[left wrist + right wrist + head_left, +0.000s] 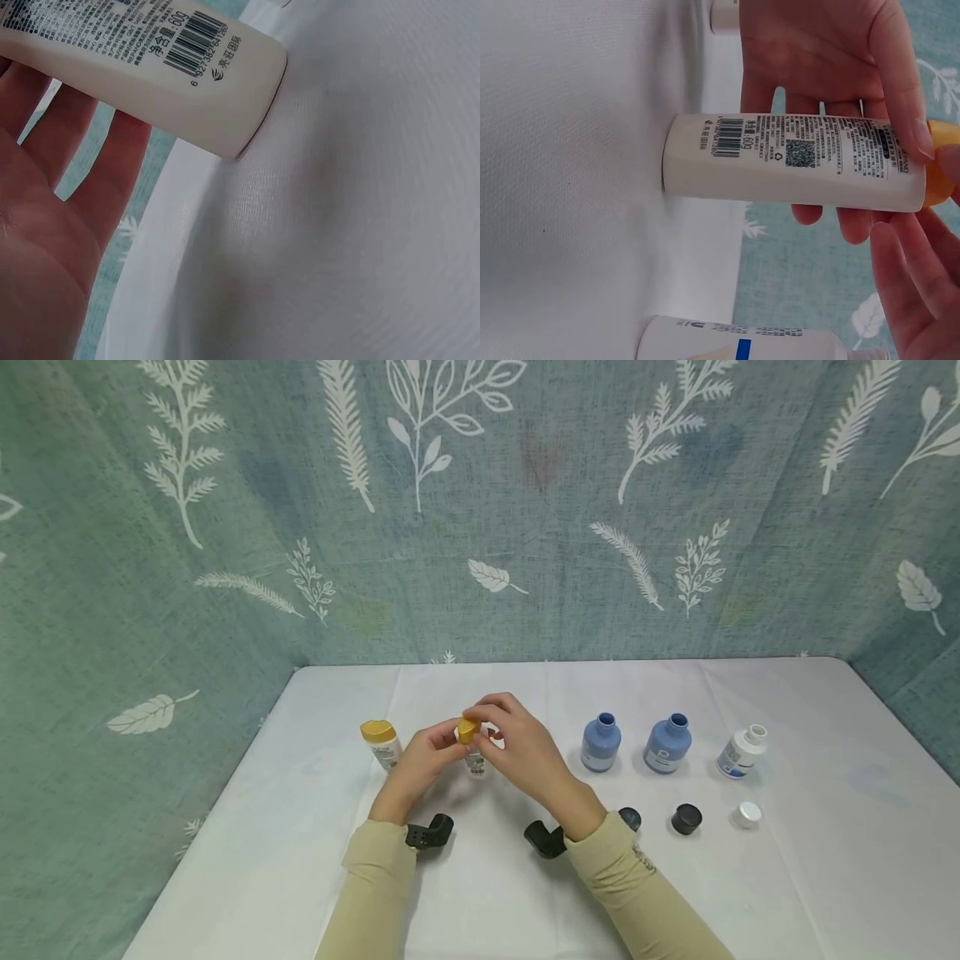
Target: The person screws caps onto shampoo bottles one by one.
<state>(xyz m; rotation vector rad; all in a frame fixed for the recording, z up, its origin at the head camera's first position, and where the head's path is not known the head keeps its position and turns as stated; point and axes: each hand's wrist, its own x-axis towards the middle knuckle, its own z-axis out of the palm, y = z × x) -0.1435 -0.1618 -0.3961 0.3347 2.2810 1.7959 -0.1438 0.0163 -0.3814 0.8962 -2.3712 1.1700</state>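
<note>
A white bottle (795,161) with printed text and a barcode stands upright on the table, topped by a yellow cap (468,729). My left hand (429,758) holds its upper part, the thumb (907,90) lying along the printed side in the right wrist view. From the other side my right hand (528,756) pinches the yellow cap. The left wrist view shows the bottle's lower end with the barcode (195,45), its base at the white cloth. Left of my left hand stands a second bottle (384,745) with a yellow cap.
To the right stand two blue uncapped bottles (601,743) and a white uncapped bottle (741,752). Nearer lie a black cap (686,819), another partly behind my right sleeve, and a white cap (747,814). A patterned green cloth (480,527) hangs behind the table.
</note>
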